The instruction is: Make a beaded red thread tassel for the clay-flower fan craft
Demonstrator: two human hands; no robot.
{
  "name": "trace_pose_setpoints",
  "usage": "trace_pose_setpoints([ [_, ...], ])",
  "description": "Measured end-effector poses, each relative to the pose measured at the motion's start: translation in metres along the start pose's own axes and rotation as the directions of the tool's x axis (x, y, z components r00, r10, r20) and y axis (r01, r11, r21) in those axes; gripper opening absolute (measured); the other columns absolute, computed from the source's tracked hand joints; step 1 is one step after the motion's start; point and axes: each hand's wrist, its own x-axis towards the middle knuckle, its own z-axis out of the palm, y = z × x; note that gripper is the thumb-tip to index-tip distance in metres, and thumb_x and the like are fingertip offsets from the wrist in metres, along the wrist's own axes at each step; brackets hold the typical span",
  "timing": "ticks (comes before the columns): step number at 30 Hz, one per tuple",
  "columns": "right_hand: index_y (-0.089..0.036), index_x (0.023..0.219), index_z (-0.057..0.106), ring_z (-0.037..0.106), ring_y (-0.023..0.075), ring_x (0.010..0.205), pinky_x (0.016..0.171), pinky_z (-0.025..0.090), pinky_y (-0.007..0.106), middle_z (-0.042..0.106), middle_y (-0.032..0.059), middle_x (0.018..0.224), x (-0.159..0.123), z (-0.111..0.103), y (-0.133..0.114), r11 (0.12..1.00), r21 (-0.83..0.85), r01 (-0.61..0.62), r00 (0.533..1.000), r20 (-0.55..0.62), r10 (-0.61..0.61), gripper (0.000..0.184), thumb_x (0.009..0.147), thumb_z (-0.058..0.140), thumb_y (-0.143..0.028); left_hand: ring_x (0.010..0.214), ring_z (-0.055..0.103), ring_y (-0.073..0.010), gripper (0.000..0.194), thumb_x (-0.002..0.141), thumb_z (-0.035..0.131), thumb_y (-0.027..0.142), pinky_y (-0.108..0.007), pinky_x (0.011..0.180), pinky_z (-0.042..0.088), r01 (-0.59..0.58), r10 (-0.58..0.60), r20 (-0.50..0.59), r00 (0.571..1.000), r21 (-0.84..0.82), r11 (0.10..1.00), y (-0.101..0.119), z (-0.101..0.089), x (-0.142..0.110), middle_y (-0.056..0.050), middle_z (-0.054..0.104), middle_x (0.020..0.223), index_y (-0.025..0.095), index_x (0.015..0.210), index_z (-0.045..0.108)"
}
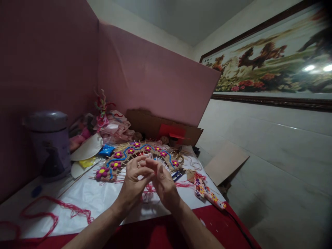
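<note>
My left hand (134, 179) and my right hand (165, 184) are raised together over the near middle of the table, fingertips meeting. The left thumb and fingers are bent into a pinch that reaches the right palm. My right fingers curl toward the left ones; anything small between the hands is hidden. Just behind them lies an arch-shaped woven piece (129, 158) with thin sticks poking from its edges. Magenta flowers with yellow centres (115, 165) and a wavy blue cord (123, 153) decorate it. Pink-red threads (183, 184) run beneath and beside my hands.
A flower-patterned glue gun (203, 189) with a black cord lies at right. Dark-handled pliers or scissors (178, 175) rest near the arch. Red yarn (53, 216) trails at left, near a purple bin (53, 148). Cardboard (145, 126) and a pink panel (155, 79) stand behind.
</note>
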Motion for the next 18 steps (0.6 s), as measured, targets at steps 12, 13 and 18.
trace_pose_setpoints([
  [12,-0.018,0.09,0.052,0.028,0.0035,0.036,0.035,0.019,0.016,0.048,-0.0076,0.053,0.001,-0.008,0.012,0.966,0.0,-0.257,0.966,-0.025,0.257,0.037,0.079,0.061,-0.052,0.081,0.06,-0.0207,0.031,0.063,0.073,0.043,-0.029,0.059,0.052,0.405,-0.371,0.169,0.913,-0.477,0.78,-0.002,-0.001,0.004,-0.011,0.059,0.108,0.014,0.06,0.064],
  [13,-0.017,0.088,0.053,0.027,0.0031,0.035,0.034,0.018,0.017,0.047,-0.0081,0.051,0.001,-0.008,0.013,0.97,-0.03,-0.243,0.969,-0.039,0.242,0.036,0.078,0.063,-0.05,0.083,0.06,-0.0211,0.031,0.063,0.073,0.043,-0.028,0.059,0.052,0.409,-0.38,0.161,0.911,-0.479,0.777,-0.002,-0.001,0.003,-0.011,0.06,0.108,0.014,0.06,0.064],
  [18,-0.018,0.071,0.05,0.022,0.0031,0.033,0.033,0.016,0.017,0.038,-0.0114,0.039,0.001,-0.007,0.013,0.971,-0.079,-0.224,0.968,-0.131,0.213,0.032,0.076,0.066,-0.045,0.072,0.059,-0.018,0.032,0.067,0.069,0.046,-0.029,0.062,0.05,0.418,-0.399,0.141,0.906,-0.442,0.793,-0.006,-0.002,0.004,-0.006,0.065,0.08,0.014,0.069,0.064],
])
